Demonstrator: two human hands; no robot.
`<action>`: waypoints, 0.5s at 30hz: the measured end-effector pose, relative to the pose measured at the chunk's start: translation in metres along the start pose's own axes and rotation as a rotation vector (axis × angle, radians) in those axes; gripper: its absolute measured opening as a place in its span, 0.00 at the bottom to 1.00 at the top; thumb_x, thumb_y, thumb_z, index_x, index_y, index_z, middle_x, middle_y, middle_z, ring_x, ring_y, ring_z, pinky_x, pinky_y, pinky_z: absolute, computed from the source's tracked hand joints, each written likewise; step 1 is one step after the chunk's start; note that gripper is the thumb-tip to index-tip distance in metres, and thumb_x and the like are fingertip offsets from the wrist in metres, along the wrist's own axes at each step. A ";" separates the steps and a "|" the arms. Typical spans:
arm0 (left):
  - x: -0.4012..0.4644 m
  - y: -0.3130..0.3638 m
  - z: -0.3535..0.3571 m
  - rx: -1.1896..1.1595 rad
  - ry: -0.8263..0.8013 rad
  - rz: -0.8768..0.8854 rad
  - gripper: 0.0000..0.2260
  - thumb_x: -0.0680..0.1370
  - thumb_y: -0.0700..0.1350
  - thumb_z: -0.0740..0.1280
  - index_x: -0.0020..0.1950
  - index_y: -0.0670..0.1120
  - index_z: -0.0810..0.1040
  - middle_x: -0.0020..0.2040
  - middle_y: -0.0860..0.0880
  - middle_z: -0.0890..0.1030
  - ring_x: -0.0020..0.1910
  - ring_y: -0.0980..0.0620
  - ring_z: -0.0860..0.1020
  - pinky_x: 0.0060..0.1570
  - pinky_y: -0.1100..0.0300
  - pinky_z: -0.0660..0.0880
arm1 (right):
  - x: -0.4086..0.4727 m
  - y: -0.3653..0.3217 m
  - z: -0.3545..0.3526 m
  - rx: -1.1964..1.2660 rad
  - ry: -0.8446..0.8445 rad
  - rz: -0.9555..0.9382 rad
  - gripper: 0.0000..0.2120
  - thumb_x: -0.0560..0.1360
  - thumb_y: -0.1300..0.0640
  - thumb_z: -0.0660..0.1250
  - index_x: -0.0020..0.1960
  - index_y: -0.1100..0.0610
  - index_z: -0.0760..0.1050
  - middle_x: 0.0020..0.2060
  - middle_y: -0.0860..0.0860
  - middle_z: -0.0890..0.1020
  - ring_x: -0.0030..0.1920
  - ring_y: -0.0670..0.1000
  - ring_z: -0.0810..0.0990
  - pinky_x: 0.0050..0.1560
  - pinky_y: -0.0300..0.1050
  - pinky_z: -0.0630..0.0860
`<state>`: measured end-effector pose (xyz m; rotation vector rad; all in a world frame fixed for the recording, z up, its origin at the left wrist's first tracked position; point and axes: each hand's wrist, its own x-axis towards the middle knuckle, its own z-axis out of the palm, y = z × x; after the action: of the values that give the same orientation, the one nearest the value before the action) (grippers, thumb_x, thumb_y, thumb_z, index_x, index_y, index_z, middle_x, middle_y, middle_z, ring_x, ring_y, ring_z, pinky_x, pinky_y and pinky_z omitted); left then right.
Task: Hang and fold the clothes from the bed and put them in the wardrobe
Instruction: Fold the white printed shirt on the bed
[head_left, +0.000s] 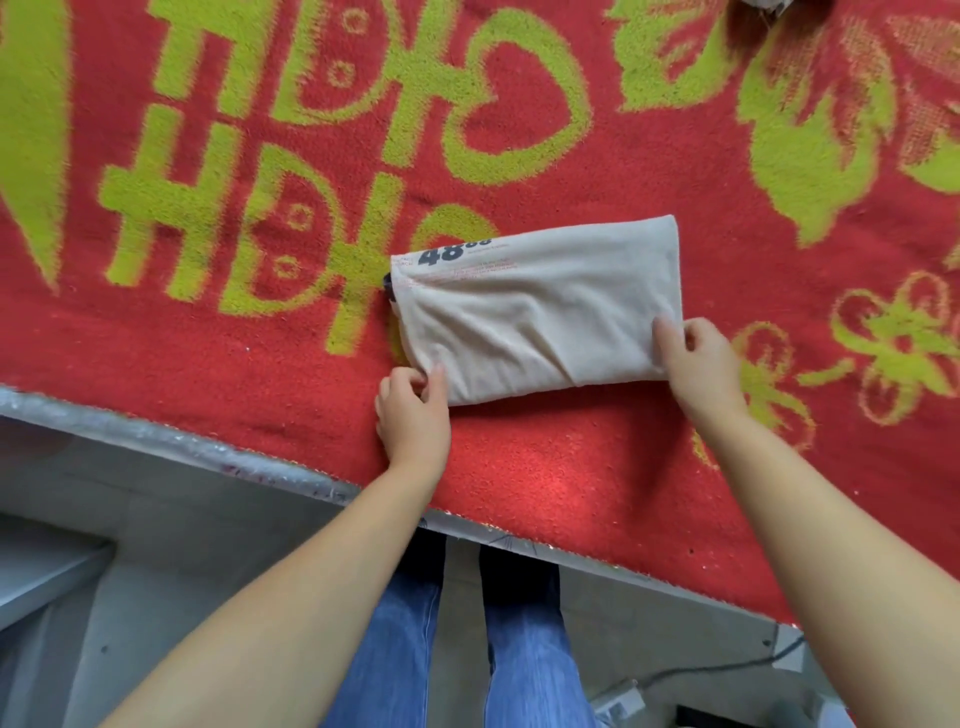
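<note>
A cream folded garment (535, 306) with a dark "48" print near its upper left corner lies on the red and green bed cover (311, 332). My left hand (413, 410) pinches the garment's near left corner between thumb and fingers. At the near right edge, my right hand (696, 358) grips the fold, fingers curled over the cloth. The garment lies flat in a compact rectangle.
The bed's edge (208, 452) runs diagonally from left to lower right. Below it is grey floor (130, 545), my legs in blue jeans (519, 665), and a cable with a power strip (623, 696) at lower right. A dark object (763, 8) peeks in at the top.
</note>
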<state>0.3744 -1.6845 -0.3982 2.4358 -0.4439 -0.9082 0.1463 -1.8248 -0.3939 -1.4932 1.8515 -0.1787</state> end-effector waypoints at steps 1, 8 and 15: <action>-0.006 -0.002 0.004 0.041 -0.012 -0.003 0.08 0.80 0.48 0.63 0.44 0.46 0.69 0.51 0.42 0.74 0.56 0.42 0.71 0.56 0.51 0.65 | -0.006 0.003 0.003 -0.008 -0.010 -0.017 0.15 0.80 0.50 0.61 0.39 0.58 0.69 0.33 0.51 0.72 0.39 0.52 0.70 0.37 0.46 0.58; 0.003 -0.018 -0.005 0.096 0.073 0.053 0.11 0.82 0.43 0.58 0.45 0.38 0.73 0.53 0.37 0.73 0.57 0.40 0.70 0.53 0.53 0.63 | 0.007 0.015 -0.010 -0.170 0.088 -0.087 0.17 0.83 0.52 0.54 0.42 0.61 0.70 0.43 0.64 0.79 0.45 0.63 0.75 0.40 0.51 0.60; 0.006 -0.021 -0.011 0.128 0.054 0.142 0.10 0.79 0.51 0.63 0.52 0.45 0.72 0.53 0.46 0.75 0.57 0.46 0.69 0.57 0.52 0.62 | 0.008 0.013 -0.012 -0.130 0.043 -0.091 0.15 0.81 0.50 0.58 0.52 0.61 0.75 0.50 0.59 0.80 0.53 0.60 0.76 0.45 0.46 0.64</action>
<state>0.3887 -1.6667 -0.4058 2.4997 -0.6641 -0.7744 0.1280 -1.8323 -0.3957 -1.6757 1.8606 -0.1366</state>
